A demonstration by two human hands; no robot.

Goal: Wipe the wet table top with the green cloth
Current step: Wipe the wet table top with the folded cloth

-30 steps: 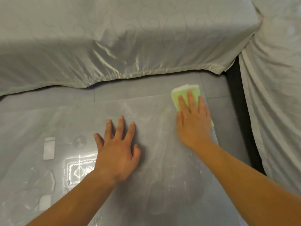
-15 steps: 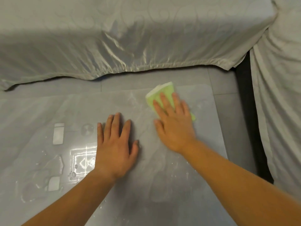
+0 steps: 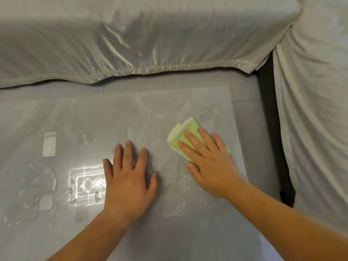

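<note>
Head view: the right hand (image 3: 209,162) lies flat, fingers straight and slightly spread, pressing the folded green cloth (image 3: 183,137) onto the table top (image 3: 131,113) near its far right corner. The left hand (image 3: 128,178) rests palm down, fingers spread, beside water puddles (image 3: 43,185).

Setting is reading as a home living room. Pale satin covers are draping a long sofa (image 3: 131,44) and a second sofa (image 3: 316,110) at right angles; a low glossy table top (image 3: 94,119) is sitting near them, grey floor tiles (image 3: 244,87) showing between.
</note>
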